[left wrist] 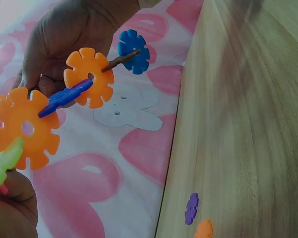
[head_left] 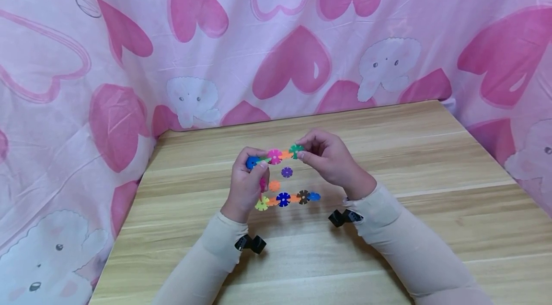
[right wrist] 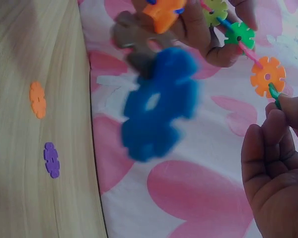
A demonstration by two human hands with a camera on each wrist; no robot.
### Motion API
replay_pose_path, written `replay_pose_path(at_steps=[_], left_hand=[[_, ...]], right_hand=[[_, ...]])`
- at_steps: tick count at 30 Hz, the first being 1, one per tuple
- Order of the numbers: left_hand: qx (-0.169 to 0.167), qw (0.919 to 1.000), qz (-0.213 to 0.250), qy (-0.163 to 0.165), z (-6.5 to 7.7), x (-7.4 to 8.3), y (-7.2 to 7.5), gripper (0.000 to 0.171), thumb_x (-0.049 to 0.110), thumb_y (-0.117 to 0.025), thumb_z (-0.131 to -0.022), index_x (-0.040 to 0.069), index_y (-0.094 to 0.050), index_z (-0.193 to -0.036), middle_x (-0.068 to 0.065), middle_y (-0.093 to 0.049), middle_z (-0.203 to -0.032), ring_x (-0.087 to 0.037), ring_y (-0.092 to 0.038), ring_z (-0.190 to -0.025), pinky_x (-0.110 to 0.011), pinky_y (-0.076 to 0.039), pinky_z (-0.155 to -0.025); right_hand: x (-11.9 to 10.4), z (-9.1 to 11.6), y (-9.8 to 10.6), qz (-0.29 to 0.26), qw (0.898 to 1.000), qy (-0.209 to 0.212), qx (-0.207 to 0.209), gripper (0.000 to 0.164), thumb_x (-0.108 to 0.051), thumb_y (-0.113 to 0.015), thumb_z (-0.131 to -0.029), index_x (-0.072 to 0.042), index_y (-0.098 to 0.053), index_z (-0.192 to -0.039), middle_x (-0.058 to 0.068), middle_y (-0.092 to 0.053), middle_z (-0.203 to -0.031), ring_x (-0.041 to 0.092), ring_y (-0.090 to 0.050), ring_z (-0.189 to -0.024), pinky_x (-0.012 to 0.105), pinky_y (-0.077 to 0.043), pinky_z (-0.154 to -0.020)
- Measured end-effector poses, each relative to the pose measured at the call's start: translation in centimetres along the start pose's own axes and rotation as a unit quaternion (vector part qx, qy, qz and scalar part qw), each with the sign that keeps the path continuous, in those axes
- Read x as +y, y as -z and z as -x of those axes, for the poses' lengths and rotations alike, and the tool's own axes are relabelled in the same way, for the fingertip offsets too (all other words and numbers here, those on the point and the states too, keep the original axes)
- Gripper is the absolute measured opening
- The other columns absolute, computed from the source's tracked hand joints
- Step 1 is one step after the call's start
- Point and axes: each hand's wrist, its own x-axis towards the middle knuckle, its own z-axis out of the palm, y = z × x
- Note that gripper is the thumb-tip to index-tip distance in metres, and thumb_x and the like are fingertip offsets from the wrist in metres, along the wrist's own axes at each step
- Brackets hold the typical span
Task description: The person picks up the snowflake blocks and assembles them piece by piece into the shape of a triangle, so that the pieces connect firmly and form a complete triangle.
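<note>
Notched plastic snowflake discs are joined into a bent chain held above the table. My left hand (head_left: pixel 242 187) grips it at the left bend, near a blue disc (head_left: pixel 251 163), covering part of it. Between finger and thumb, my right hand (head_left: pixel 336 161) pinches a green disc (head_left: pixel 295 151) at the upper row's end. That row also has a pink disc (head_left: pixel 275 157) and an orange one. Below hangs a second row with a yellow-green disc (head_left: pixel 262 204), a dark blue disc (head_left: pixel 283 199), a brown disc (head_left: pixel 303 196) and a blue end disc (left wrist: pixel 133 51).
A loose purple disc (head_left: pixel 286 172) and a loose orange disc (head_left: pixel 274 185) lie on the wooden table (head_left: pixel 388 257). Pink heart-patterned cloth (head_left: pixel 241 55) hangs behind the table and at its sides. Black devices (head_left: pixel 251 244) sit at both wrists.
</note>
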Motion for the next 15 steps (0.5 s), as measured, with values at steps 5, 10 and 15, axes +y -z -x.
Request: replay_pose_path(at_steps=[5, 10, 15], left_hand=[[0.024, 0.9996, -0.004, 0.011, -0.1, -0.3, 0.1, 0.020, 0.009, -0.049, -0.105, 0.005, -0.056, -0.123, -0.002, -0.051, -0.068, -0.015, -0.048, -0.054, -0.022, -0.046, -0.049], [0.052, 0.9981, 0.010, 0.032, -0.3, -0.3, 0.3, 0.018, 0.011, -0.048, -0.106, 0.010, -0.058, -0.121, -0.003, -0.050, -0.067, -0.014, -0.049, -0.053, -0.022, -0.048, -0.050], [0.069, 0.9962, 0.035, 0.041, -0.5, 0.0, 0.5, 0.017, 0.011, -0.048, -0.107, 0.011, -0.058, -0.120, -0.003, -0.051, -0.068, -0.013, -0.049, -0.051, -0.020, -0.047, -0.049]], right_hand=[[0.1, -0.2, 0.0, 0.012, 1.000, -0.004, -0.011, 0.023, 0.004, -0.070, -0.097, -0.001, -0.070, -0.119, 0.011, -0.064, -0.092, 0.019, -0.058, -0.075, 0.025, -0.055, -0.066], [1.1, -0.5, 0.6, 0.021, 0.999, -0.034, -0.009, 0.029, -0.007, -0.068, -0.101, -0.006, -0.069, -0.130, 0.012, -0.065, -0.094, 0.024, -0.064, -0.078, 0.029, -0.057, -0.071], [3.4, -1.0, 1.3, 0.018, 0.994, -0.111, -0.007, 0.032, -0.013, -0.063, -0.105, -0.007, -0.067, -0.136, 0.016, -0.065, -0.099, 0.026, -0.065, -0.082, 0.038, -0.061, -0.080]])
